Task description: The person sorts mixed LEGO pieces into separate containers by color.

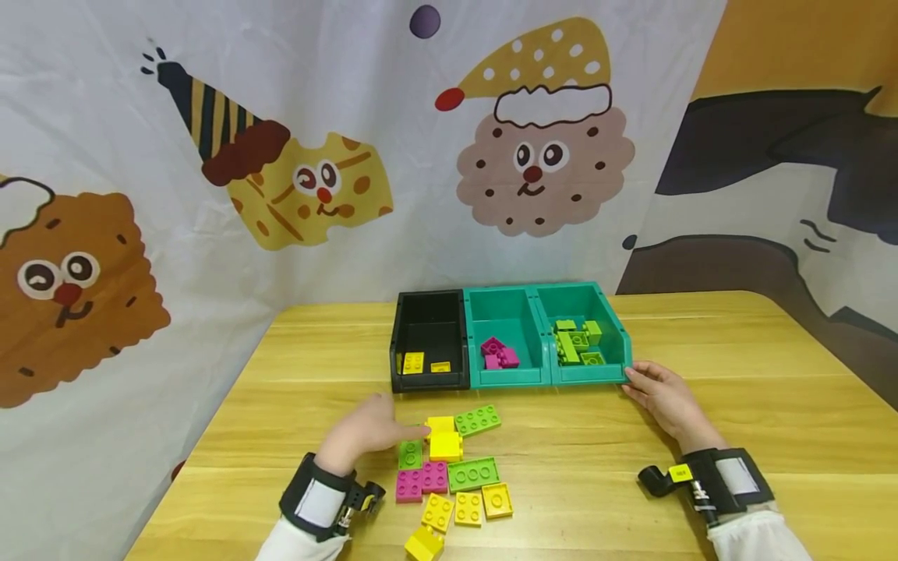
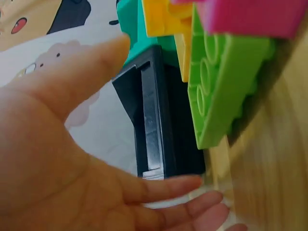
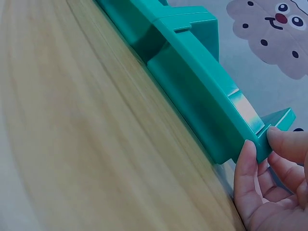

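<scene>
With thumb and fingers, my right hand (image 1: 662, 397) grips the front right corner of the right-hand teal bin (image 1: 591, 374); the right wrist view shows the thumb on top and fingertips against the front. My left hand (image 1: 365, 427) hovers beside the loose bricks, its thumb and fingers spread and holding nothing. Its thumb tip overlaps the upper yellow brick (image 1: 441, 424) in the head view. A second yellow brick (image 1: 446, 447) sits just in front of that one. A green brick (image 1: 410, 454) and two magenta bricks (image 1: 422, 481) lie close to the left hand.
Left of the teal bins stands a black bin (image 1: 429, 382) with yellow bricks. The middle teal bin (image 1: 510, 377) contains magenta bricks; the right one, green bricks (image 1: 577, 343). Longer green bricks (image 1: 473, 474) and several yellow bricks (image 1: 468, 509) lie nearer the front. A printed cloth (image 1: 421, 257) hangs behind.
</scene>
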Tool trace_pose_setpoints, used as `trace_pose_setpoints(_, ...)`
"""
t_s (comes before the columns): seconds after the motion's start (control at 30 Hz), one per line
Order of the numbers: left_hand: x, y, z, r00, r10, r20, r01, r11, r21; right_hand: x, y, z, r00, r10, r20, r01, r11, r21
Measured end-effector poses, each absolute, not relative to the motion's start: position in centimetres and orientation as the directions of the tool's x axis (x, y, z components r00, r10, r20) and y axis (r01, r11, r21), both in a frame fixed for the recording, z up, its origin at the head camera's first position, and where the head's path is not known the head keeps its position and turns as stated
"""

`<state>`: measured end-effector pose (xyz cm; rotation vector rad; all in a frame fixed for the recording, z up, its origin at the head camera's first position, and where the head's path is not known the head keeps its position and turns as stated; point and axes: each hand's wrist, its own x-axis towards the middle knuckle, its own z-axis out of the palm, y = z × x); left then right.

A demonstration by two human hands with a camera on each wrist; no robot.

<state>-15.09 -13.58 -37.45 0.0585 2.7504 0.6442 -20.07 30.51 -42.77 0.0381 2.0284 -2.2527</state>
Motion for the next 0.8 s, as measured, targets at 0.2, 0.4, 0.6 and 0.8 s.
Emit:
trace_pose_setpoints(0.2,-14.4,-13.0,-36.8,-0.927,0.226,-0.297,0.092,0.910,0.405,-20.1,30.5,-42.7,-0.993,-0.065,-0.099,0.105,-0.091,-0.990)
trace_pose_setpoints(0.4,-14.0,-12.9,-36.7,-0.910,0.278,-0.308,0.133,0.898,0.419,-20.0,30.5,-42.7,-0.993,-0.064,-0.096,0.101,-0.079,-0.992)
trace_pose_setpoints(0.6,-14.0,-12.7,-36.7,-0.896,0.339,-0.287,0.192,0.879,0.437,-19.9,30.4,-42.7,-0.994,-0.065,-0.089,0.095,-0.088,-0.992)
trace_pose_setpoints(0.8,-13.9,-12.4,-36.6,-0.892,0.359,-0.276,0.207,0.865,0.457,-19.9,30.4,-42.7,-0.994,-0.068,-0.087,0.093,-0.094,-0.991)
